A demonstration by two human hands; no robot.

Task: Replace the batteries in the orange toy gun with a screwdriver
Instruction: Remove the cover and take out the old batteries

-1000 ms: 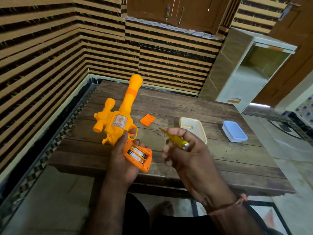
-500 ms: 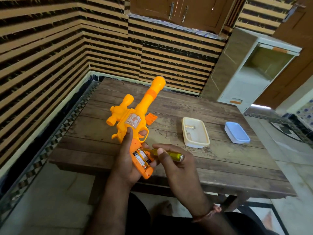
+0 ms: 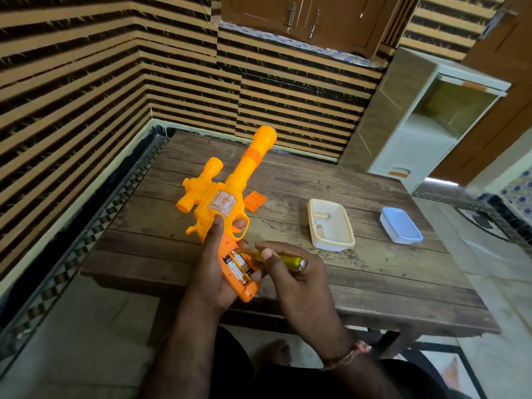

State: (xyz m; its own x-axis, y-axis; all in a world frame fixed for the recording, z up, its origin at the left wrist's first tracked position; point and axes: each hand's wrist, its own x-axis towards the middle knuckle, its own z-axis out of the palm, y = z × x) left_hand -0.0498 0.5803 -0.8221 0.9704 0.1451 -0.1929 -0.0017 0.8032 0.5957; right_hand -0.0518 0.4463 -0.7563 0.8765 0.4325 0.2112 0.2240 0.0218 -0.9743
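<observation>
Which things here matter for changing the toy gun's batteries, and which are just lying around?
In use: orange toy gun, batteries, screwdriver, battery cover, left hand, right hand.
Lying about: cream tray, blue box.

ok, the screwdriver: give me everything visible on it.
The screwdriver has a translucent yellow handle, plastic by the look, with a metal cap at its butt. It lies almost level, the butt pointing right, held by the right hand. Its tip end reaches the batteries in the toy gun grip's open compartment; the tip itself is hidden.
</observation>
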